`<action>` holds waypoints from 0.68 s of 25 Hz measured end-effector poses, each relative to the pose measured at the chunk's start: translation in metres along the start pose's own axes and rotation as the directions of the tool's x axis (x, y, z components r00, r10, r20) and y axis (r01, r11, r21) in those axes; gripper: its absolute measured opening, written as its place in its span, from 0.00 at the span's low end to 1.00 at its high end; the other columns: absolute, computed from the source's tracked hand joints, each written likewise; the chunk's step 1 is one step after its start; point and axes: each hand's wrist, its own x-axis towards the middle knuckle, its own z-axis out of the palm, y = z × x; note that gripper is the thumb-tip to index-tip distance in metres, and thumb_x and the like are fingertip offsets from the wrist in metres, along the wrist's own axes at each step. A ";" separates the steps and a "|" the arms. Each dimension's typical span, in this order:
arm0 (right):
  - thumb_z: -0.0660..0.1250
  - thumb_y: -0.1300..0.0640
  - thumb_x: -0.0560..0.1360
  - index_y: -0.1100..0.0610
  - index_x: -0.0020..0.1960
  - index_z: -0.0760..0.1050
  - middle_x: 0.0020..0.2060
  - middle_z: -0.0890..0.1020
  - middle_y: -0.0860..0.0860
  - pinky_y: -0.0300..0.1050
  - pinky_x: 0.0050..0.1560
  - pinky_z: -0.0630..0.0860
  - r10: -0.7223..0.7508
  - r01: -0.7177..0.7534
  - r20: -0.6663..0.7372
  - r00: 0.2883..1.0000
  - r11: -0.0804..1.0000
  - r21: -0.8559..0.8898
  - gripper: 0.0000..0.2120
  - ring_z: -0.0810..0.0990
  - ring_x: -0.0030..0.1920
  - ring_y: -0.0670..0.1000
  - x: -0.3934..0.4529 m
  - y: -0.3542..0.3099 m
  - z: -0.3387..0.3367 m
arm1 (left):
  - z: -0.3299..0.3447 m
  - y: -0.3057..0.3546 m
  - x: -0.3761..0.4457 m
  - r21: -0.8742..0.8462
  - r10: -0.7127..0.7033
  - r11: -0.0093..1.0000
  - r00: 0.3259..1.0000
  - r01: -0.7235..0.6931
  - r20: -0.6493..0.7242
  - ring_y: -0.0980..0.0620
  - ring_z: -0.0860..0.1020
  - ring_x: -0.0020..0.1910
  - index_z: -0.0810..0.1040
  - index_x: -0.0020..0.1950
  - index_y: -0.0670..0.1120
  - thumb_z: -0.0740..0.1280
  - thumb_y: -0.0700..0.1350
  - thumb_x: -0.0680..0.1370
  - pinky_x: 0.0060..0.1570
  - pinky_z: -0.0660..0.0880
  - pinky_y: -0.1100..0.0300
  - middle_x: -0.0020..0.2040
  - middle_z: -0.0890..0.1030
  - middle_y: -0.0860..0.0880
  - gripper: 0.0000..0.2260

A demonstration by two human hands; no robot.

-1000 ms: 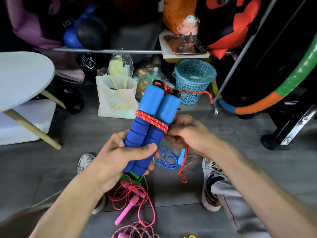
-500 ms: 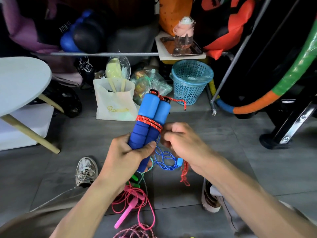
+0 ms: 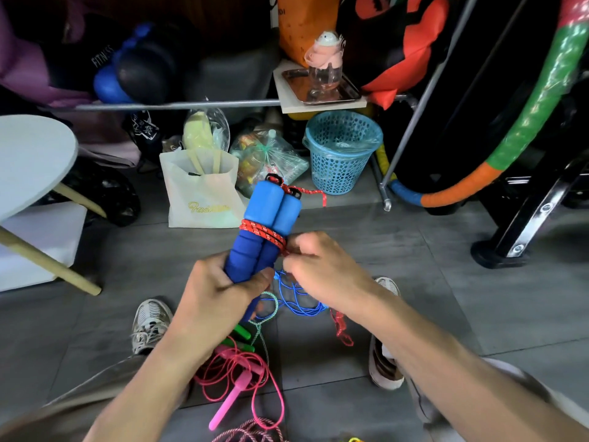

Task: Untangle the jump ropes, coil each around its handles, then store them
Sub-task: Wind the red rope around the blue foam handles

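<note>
Two blue foam handles [image 3: 271, 215] stand side by side, upright and leaning slightly right. My left hand [image 3: 216, 298] grips their lower ends. A red speckled rope [image 3: 263, 231] is wound a few turns around their middle, and a short loop of it sticks out at the top. My right hand [image 3: 322, 269] pinches this rope just right of the coil. On the floor below lie a blue rope [image 3: 296, 298], a pink rope with pink handles [image 3: 236, 387], green handles [image 3: 240, 333] and a red rope tail [image 3: 341, 330].
A blue mesh basket [image 3: 342, 151] stands behind, beside a white paper bag [image 3: 204, 193] and a plastic bag of items. A round white table [image 3: 32, 154] is at left, a striped hoop [image 3: 510, 148] and black stand at right. My shoes rest on grey tiles.
The handles have come lower and closer to me. The loose red loop at the top has shortened as the rope tightened around the handles. My right hand stays by the coil.
</note>
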 end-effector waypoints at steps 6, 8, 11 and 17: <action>0.70 0.54 0.72 0.52 0.37 0.73 0.30 0.71 0.47 0.38 0.28 0.55 0.210 -0.311 0.235 0.949 0.736 0.601 0.08 0.61 0.26 0.44 0.002 -0.010 0.002 | 0.015 0.003 -0.006 0.777 0.364 0.612 0.925 -0.149 -0.109 0.35 0.78 0.35 0.75 0.51 0.45 0.71 0.42 0.71 0.32 0.66 0.54 0.36 0.78 0.45 0.11; 0.75 0.44 0.67 0.50 0.37 0.76 0.32 0.73 0.47 0.39 0.29 0.58 0.254 -0.316 0.188 0.949 0.732 0.604 0.12 0.65 0.28 0.45 0.002 -0.009 0.010 | 0.020 -0.004 -0.007 0.824 0.442 0.520 0.896 -0.226 -0.034 0.36 0.79 0.30 0.75 0.50 0.42 0.72 0.38 0.66 0.27 0.66 0.55 0.36 0.79 0.43 0.15; 0.78 0.49 0.65 0.50 0.38 0.80 0.33 0.78 0.49 0.41 0.34 0.66 0.267 -0.191 0.000 0.964 0.691 0.697 0.09 0.74 0.35 0.48 0.003 -0.005 0.024 | 0.019 -0.006 -0.005 0.743 0.447 0.601 0.895 -0.295 -0.007 0.39 0.79 0.34 0.72 0.52 0.47 0.72 0.39 0.66 0.29 0.68 0.55 0.38 0.77 0.50 0.17; 0.72 0.57 0.70 0.57 0.43 0.80 0.35 0.79 0.57 0.51 0.44 0.74 -0.024 -0.027 0.055 0.998 0.640 0.768 0.04 0.78 0.39 0.56 0.002 -0.008 0.009 | -0.009 0.012 -0.005 -0.241 0.014 0.966 0.916 0.091 0.400 0.49 0.78 0.31 0.78 0.54 0.48 0.78 0.47 0.59 0.34 0.77 0.56 0.36 0.82 0.48 0.25</action>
